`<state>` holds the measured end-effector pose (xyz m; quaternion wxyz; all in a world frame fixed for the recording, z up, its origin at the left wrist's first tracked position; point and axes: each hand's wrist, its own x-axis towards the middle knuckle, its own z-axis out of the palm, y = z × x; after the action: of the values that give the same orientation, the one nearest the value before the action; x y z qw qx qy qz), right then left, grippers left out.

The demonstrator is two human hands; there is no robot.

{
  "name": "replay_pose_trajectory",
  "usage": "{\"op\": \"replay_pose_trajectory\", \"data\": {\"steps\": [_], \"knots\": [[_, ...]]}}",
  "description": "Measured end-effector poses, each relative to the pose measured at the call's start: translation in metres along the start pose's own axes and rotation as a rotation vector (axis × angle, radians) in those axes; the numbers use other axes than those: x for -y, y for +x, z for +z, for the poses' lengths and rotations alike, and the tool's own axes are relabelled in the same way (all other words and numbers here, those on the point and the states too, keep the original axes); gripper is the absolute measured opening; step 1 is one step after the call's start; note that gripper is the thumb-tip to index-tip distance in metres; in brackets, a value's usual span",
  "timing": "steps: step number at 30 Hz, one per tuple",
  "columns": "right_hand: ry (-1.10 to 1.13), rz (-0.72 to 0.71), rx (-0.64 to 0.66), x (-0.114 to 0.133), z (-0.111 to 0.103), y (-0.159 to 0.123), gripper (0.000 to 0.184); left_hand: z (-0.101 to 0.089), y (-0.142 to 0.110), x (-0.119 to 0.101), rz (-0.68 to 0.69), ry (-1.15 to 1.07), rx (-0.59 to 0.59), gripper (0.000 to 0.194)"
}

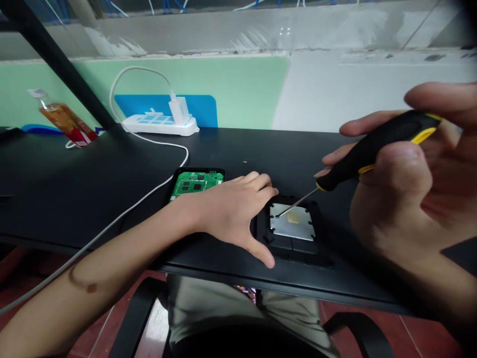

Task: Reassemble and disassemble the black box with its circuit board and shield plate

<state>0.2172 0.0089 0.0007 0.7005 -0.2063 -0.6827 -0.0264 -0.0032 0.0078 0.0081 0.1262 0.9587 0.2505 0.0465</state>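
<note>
My right hand (pixel 406 169) grips a black and yellow screwdriver (pixel 372 144), its handle between thumb and fingers. The thin shaft slants down to the left, and its tip meets the left side of a silver metal plate (pixel 298 229) near a screw position. That plate, with a small tan square on it, sits in a black plastic housing (pixel 320 251) lying on the desk. My left hand (pixel 238 206) rests palm down with thumb and fingers spread, at the housing's left edge. Partly behind my left wrist lies a green circuit board (pixel 194 184) in a black case.
On the black desk (pixel 261 149), a white power strip (pixel 164 125) stands by the wall with a charger (pixel 179 110) plugged in. Its white cable (pixel 149 191) runs across the desk's left side. A drink bottle (pixel 69 119) stands at the far left beside a black post (pixel 63 59).
</note>
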Motion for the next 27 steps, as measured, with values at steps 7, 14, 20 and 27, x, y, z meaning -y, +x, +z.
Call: {"op": "replay_pose_trajectory", "data": {"steps": [7,14,20,27], "knots": [[0.027,0.004,-0.08,-0.013,0.001,0.003,0.044,0.001,0.0,0.002,0.008,-0.023,-0.003,0.107],[0.049,-0.071,-0.063,-0.031,-0.002,0.005,0.04,0.003,-0.002,0.004,0.006,-0.025,-0.019,0.106],[-0.043,0.16,-0.044,-0.01,-0.004,0.002,0.031,0.004,0.0,0.004,-0.037,-0.075,-0.106,0.096],[-0.047,0.171,-0.012,-0.014,-0.005,0.002,0.024,-0.005,0.002,0.013,-0.098,-0.007,-0.417,0.043]]}}
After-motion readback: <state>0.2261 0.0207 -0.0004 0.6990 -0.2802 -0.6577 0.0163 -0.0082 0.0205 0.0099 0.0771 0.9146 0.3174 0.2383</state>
